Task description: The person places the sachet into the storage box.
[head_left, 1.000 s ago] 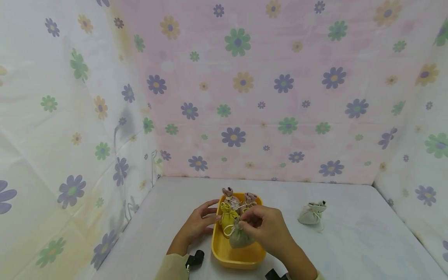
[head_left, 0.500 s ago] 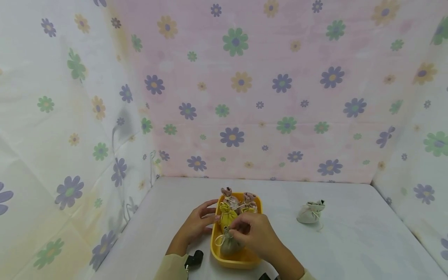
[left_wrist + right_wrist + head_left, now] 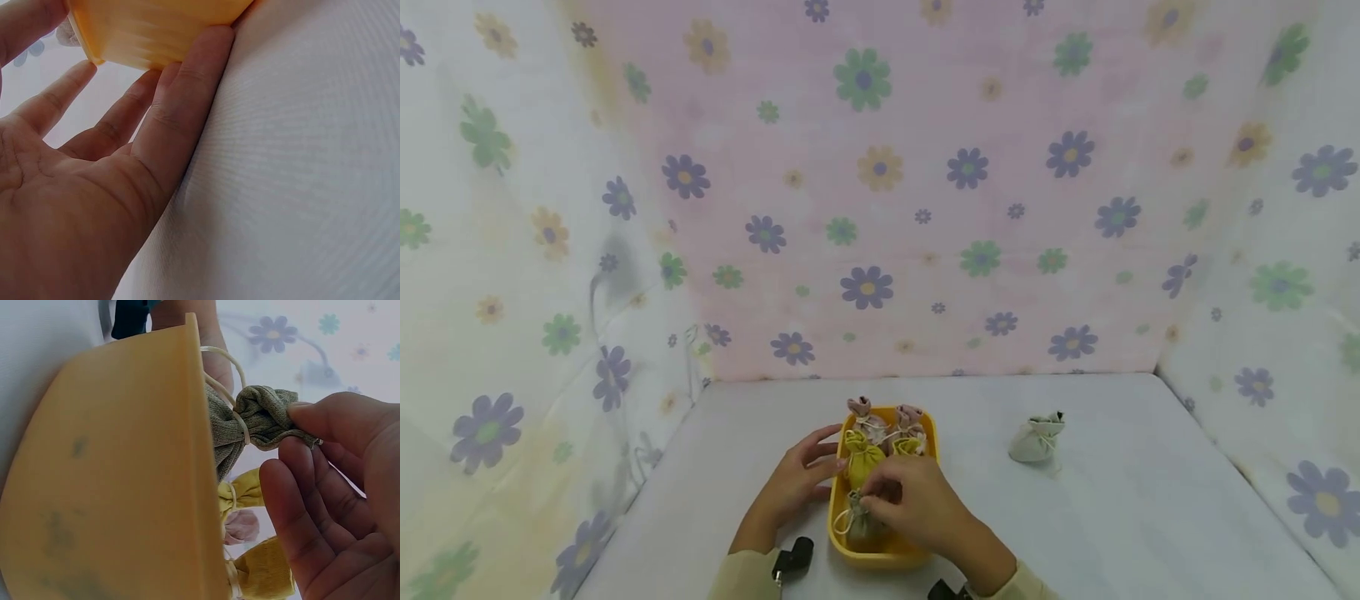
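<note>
In the head view a yellow plastic tub (image 3: 880, 561) stands on the white table. My right hand (image 3: 921, 504) pinches the gathered neck of a grey-green drawstring pouch (image 3: 862, 532), which sits low in the tub's near left part. The right wrist view shows thumb and fingertips on the cloth top (image 3: 265, 419); its body is hidden behind the tub wall. My left hand (image 3: 797, 482) rests its fingers, spread and fairly straight, against the tub's left side. Behind the grey-green pouch are a yellow pouch (image 3: 862, 461), another yellow pouch (image 3: 907, 447) and two pink pouches (image 3: 868, 425), partly overlapping.
A pale grey-green pouch (image 3: 1036, 438) lies alone on the table (image 3: 1120, 492) to the right. Flower-patterned cloth walls (image 3: 925, 250) enclose the back and sides. Black wrist devices (image 3: 793, 557) show beside both sleeves.
My right hand has moved left and lowered the grey-green pouch into the tub's near left part. The left hand stays at the tub's side. The head view has turned slightly right.
</note>
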`<action>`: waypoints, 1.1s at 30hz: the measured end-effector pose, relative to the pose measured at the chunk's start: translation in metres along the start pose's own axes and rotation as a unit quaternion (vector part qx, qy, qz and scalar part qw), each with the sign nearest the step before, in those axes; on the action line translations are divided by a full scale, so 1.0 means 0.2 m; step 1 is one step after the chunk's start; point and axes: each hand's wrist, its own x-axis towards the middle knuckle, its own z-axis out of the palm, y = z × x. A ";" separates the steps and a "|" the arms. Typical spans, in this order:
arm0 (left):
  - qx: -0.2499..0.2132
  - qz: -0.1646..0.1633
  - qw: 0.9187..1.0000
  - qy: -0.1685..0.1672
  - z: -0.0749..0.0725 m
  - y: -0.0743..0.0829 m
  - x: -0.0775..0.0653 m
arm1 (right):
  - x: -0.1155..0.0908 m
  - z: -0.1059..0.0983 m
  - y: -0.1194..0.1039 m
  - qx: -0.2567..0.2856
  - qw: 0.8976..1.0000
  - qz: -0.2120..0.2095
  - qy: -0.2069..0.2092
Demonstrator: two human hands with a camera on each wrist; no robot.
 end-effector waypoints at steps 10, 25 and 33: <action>0.015 0.005 1.000 0.006 -0.01 0.03 0.02 | 0.02 -0.01 -0.02 -0.032 0.999 0.016 -0.010; 0.018 0.006 1.000 0.006 0.02 0.00 -0.01 | -0.01 -0.02 -0.04 -0.085 0.995 0.054 -0.027; 0.029 -0.001 0.999 0.021 0.02 0.01 -0.02 | -0.05 -0.11 -0.01 -0.154 0.987 0.005 0.044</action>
